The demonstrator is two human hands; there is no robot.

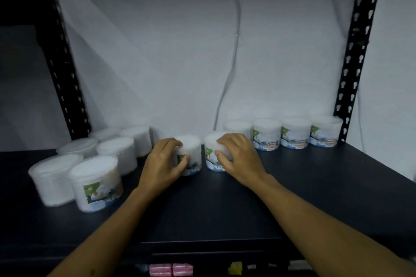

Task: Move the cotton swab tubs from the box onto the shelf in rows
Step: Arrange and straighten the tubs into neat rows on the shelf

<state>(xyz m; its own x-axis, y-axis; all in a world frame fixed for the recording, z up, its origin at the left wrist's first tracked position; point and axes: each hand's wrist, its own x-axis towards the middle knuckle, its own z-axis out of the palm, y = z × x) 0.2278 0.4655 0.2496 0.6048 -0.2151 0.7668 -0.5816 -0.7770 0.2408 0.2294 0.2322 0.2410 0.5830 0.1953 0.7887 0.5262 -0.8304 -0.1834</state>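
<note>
The person's left hand [163, 161] curls around a cotton swab tub [190, 155], fingers over its lid and thumb pressed against its labelled side. The right hand [238, 156] grips a second tub [212, 155] the same way, fingers hooked over the top and thumb on the front. Both tubs stand upright on the dark shelf [225, 209], just beside each other with a narrow gap between them, about midway along its width and toward the back.

Behind and to the right, a row of four tubs [281, 134] runs along the back edge to the shelf's right rear corner, three with labels facing forward. Near the left edge a cluster of tubs [96, 164] stands in loose rows, the nearest one [96, 183] showing a green-and-blue label.

Black perforated uprights [358, 47] frame the shelf on either side. A thin cable [234, 51] hangs down the pale wall behind. Below the front edge, two pink packets [171, 269] and a small yellow item [235, 268] are visible.
</note>
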